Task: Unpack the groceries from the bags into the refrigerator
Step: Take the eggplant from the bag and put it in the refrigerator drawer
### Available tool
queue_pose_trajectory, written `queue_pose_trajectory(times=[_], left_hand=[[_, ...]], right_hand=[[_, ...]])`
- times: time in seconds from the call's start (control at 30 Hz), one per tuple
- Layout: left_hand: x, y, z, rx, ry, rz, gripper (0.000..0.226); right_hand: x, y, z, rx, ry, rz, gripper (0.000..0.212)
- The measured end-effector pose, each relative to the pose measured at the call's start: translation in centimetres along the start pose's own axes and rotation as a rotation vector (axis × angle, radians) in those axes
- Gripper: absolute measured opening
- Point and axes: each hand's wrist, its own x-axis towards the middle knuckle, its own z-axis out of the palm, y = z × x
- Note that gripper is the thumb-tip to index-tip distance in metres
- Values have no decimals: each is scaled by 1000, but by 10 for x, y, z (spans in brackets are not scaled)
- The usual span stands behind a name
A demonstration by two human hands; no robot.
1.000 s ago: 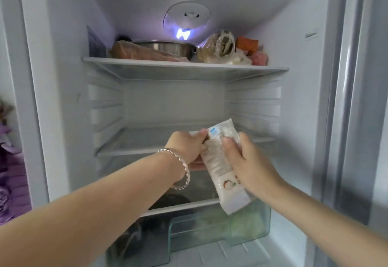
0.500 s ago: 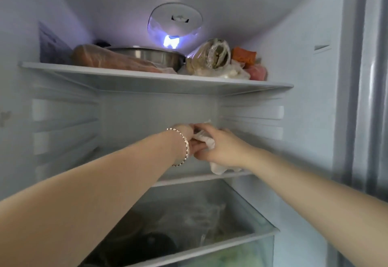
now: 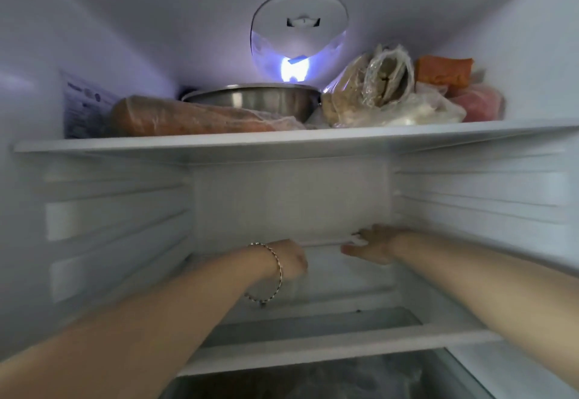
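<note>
Both my arms reach deep into the open refrigerator, over the middle shelf [image 3: 313,348]. The white packet [image 3: 329,265] lies pale and blurred against the white back of that shelf, between my hands. My left hand [image 3: 289,262], a bead bracelet on its wrist, is at the packet's left edge with its fingers bent out of sight. My right hand [image 3: 372,243] lies flat with its fingers stretched left, touching the packet's far right end.
The top shelf [image 3: 282,143] is crowded: a wrapped orange-brown loaf [image 3: 188,119], a steel bowl [image 3: 257,100], bagged food [image 3: 382,91] and red packs [image 3: 448,72]. A lit lamp [image 3: 296,69] glows above. A clear drawer [image 3: 344,380] sits below the middle shelf.
The packet was held up in front of the shelf in both hands, then carried inward. Now it lies at the back of the shelf and my hands have drawn apart. The view has moved closer.
</note>
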Motion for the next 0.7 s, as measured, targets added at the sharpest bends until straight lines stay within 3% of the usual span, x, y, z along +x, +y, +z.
queue_pose_trajectory(times=[0.17, 0.3, 0.4, 0.53, 0.6, 0.7], left_hand=[[9, -20, 10, 252, -83, 177, 40], [10, -26, 13, 278, -110, 198, 42], [6, -24, 12, 279, -113, 190, 42], [-11, -18, 3, 283, -78, 211, 39], [-17, -16, -3, 285, -44, 217, 28], [-34, -16, -12, 263, 72, 217, 23]], right_hand=[[21, 2, 8, 25, -56, 22, 71], [18, 3, 11, -6, -5, 91, 68], [11, 4, 14, 47, 10, 71, 77], [-19, -2, 2, 59, 68, 58, 73], [-46, -10, -9, 77, 154, 4, 66], [-94, -24, -21, 241, 295, -111, 33]])
